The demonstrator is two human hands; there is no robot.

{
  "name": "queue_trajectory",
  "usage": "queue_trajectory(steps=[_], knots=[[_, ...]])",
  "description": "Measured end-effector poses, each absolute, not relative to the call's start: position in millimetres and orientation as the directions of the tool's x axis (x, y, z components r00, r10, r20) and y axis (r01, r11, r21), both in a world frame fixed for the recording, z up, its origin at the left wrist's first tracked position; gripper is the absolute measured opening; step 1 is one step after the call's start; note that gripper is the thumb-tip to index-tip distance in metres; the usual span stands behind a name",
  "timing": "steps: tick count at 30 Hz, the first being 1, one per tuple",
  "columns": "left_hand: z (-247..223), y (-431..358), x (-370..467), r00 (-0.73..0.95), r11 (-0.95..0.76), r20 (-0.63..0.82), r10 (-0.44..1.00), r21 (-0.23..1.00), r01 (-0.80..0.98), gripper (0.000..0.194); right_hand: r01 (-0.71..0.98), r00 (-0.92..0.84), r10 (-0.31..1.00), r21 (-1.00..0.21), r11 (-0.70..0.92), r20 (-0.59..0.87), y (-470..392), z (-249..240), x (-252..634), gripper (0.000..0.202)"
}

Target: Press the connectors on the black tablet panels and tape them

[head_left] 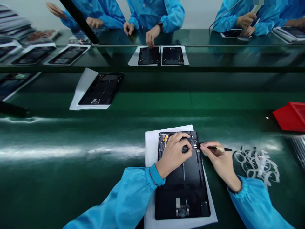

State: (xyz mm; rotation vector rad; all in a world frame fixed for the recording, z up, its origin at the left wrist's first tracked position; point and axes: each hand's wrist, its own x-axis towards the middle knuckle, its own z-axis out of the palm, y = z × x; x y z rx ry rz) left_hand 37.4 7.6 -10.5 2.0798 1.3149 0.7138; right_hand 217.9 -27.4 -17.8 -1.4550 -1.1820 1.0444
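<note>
An opened tablet (pixel 193 184), its black inside facing up, lies on a white sheet (pixel 151 146) in front of me. My left hand (pixel 176 152) rests over the tablet's upper part, with thumb and forefinger closed in a pinch near the upper right; whatever is between the fingertips is too small to make out. In my right hand (pixel 220 162), just off the tablet's right edge, are slim black tweezers (pixel 226 149) with a pale section. Their dark tip points at the tablet's upper right corner. An orange flex cable (pixel 166 139) shows beside my left hand.
Curled white strips (pixel 259 165) lie to the right, below a red tray (pixel 292 116). Another opened tablet (pixel 102 89) sits on paper at the back left. Beyond a raised rail (pixel 214 69), co-workers in blue sleeves (pixel 152 12) handle more tablets (pixel 172 55).
</note>
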Motion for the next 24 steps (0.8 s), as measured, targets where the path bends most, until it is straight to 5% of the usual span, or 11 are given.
queue_trajectory(steps=[11,24], knots=[[-6.4,7.7,37.7,0.363,-0.337,0.124,0.923,0.716,0.612,0.012,0.262,0.023,0.998,-0.963,-0.059,-0.055,-26.8,-16.1,220.0,0.017],[-8.8,7.8,37.0,0.366,-0.346,0.134,0.921,0.714,0.609,0.010,0.289,0.076,0.996,-0.955,-0.070,-0.050,-27.0,-15.7,229.5,0.018]])
